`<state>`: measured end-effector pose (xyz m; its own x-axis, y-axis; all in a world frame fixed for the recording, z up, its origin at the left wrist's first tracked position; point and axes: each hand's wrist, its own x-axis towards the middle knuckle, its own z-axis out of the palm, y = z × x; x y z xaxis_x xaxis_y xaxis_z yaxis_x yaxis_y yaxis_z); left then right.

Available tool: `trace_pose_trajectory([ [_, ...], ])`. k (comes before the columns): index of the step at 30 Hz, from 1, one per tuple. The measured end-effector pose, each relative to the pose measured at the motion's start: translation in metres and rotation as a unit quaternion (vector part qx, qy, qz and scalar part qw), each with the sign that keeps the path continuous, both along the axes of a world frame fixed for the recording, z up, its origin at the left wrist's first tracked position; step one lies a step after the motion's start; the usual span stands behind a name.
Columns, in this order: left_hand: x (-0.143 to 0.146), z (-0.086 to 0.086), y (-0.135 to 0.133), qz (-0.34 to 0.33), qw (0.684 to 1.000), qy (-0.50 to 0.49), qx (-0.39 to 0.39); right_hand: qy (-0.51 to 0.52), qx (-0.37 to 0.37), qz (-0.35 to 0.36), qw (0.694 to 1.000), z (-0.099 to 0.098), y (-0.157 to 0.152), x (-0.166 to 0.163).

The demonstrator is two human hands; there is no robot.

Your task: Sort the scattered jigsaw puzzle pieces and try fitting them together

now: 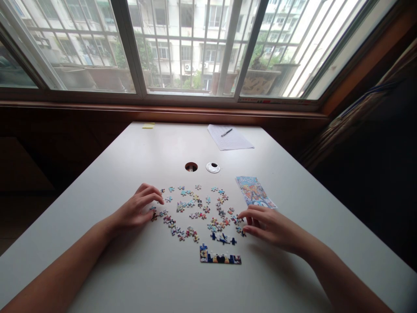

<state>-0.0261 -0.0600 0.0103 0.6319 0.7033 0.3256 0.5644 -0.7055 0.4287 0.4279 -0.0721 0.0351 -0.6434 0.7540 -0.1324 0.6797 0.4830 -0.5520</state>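
Loose jigsaw puzzle pieces [190, 216] lie scattered over the middle of the white table. My left hand [138, 207] is at their left edge, fingers curved and apart, with the thumb tip close to a few pieces. On the right side, my right hand [265, 224] rests with its fingers spread, the tips at or touching the outermost pieces. Neither hand visibly holds a piece. Nearest to me lies a joined strip of puzzle [220, 259], its left end rising one piece higher. Just above it sits a short dark-blue and white joined section [223, 238].
A colourful picture sheet [256, 191] lies beyond my right hand. Farther off are a round cable hole [191, 167], its loose cover [213, 167], paper sheets [230, 140] with a pen [226, 132], and a yellow sticky note [148, 125]. A barred window stands behind the white table [156, 282].
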Motion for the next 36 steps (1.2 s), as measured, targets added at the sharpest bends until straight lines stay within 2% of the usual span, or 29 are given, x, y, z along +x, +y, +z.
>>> trace_pose_trajectory([
  [14, 0.009, 0.013, -0.007, 0.001, 0.999, 0.047, -0.022, -0.005, 0.015, 0.002, 1.0, -0.001, 0.002, 0.0],
  [36, 0.012, 0.006, -0.004, 0.02, 0.999, 0.031, -0.011, 0.002, 0.017, 0.005, 1.0, -0.001, 0.001, 0.0],
])
